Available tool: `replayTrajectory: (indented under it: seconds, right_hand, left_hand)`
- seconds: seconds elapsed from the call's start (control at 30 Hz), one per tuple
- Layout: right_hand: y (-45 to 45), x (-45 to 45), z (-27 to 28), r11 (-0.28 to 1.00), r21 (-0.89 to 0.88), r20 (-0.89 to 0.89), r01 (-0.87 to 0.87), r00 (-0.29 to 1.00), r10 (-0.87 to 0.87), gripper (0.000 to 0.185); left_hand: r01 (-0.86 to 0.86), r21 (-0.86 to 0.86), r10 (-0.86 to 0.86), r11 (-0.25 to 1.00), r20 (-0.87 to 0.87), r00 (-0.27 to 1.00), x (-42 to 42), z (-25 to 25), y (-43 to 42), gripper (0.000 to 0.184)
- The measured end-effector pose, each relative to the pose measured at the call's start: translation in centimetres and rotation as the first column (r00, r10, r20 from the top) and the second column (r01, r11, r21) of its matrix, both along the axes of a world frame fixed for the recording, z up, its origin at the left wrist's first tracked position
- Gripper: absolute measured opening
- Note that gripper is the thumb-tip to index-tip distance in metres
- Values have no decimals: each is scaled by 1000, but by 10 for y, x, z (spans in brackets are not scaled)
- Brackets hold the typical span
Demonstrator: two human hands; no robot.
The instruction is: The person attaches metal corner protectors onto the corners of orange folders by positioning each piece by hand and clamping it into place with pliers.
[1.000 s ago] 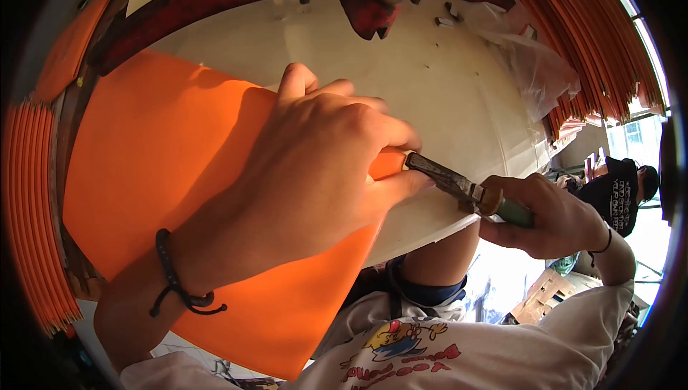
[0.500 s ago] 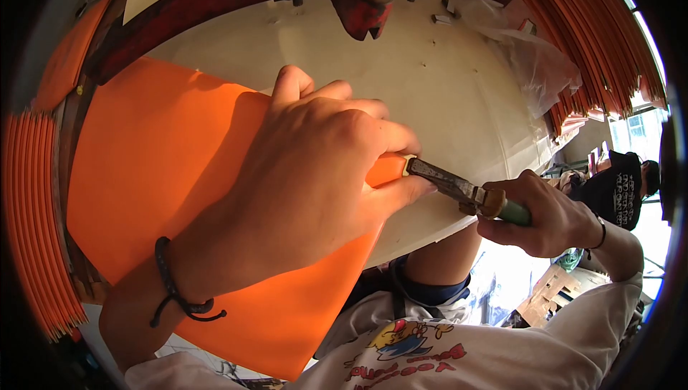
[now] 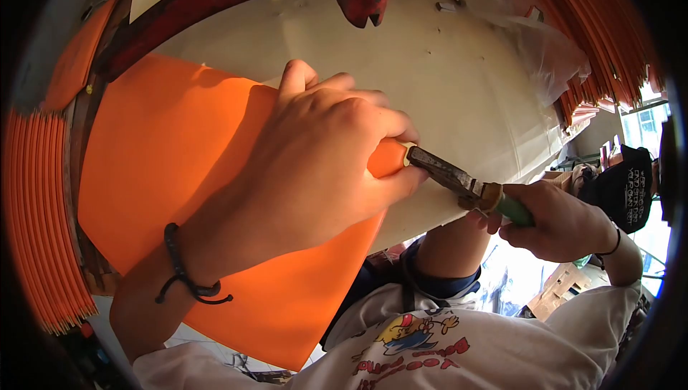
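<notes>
A large orange sheet (image 3: 172, 139) lies on the pale work surface. My left hand (image 3: 322, 153) rests over it, thumb and index finger pinching its raised corner, which is folded or curled. In my right hand (image 3: 555, 219) are pliers (image 3: 451, 175) with green handles, held to the right of my left hand. The tips of their jaws meet the orange corner between my left thumb and index finger. Whether the jaws are fully closed is too small to tell.
A dark red metal frame (image 3: 215, 1) with bolts arches over the pale surface (image 3: 459, 82). Stacks of orange sheets stand at the left (image 3: 39, 211) and upper right (image 3: 573, 17), near clear plastic (image 3: 545, 53). A person in black (image 3: 623, 188) is at the far right.
The view has shifted slightly. The fingers of my right hand have loosened a little under the pliers' handles. My left hand keeps its pinch on the orange corner.
</notes>
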State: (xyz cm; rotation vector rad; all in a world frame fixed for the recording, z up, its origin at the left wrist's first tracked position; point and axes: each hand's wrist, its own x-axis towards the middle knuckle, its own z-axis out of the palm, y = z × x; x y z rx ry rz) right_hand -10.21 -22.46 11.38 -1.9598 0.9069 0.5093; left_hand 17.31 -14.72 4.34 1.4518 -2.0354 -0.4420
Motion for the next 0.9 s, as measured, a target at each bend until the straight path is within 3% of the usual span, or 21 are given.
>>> replayTrajectory:
  seconds: [0.13, 0.23, 0.33, 0.43, 0.53, 0.9]
  right_hand:
    - [-2, -7, -4, 996, 88, 118, -15, 993, 5, 25]
    - [-3, -3, 3, 998, 54, 11, -20, 1000, 20, 27]
    - [-3, -11, -10, 999, 35, 172, -5, 985, -1, 25]
    - [0, -11, -12, 998, 21, 203, 56, 977, -59, 22]
    - [1, -4, -2, 998, -39, 103, 56, 993, -52, 19]
    - [0, -3, 3, 994, -81, 99, 73, 993, -65, 17]
  left_hand:
    - [4, 26, -4, 1000, -3, 1000, 0, 4, 0, 24]
    - [7, 48, -7, 999, -7, 1000, 0, 6, -1, 22]
    - [5, 63, -4, 998, -13, 1000, 0, 7, -1, 22]
    - [5, 70, -3, 998, -24, 1000, -1, 8, -1, 21]
    - [3, 83, -1, 997, -24, 1000, -1, 10, -1, 21]
    - [1, 87, 2, 996, -35, 999, -2, 11, 0, 22]
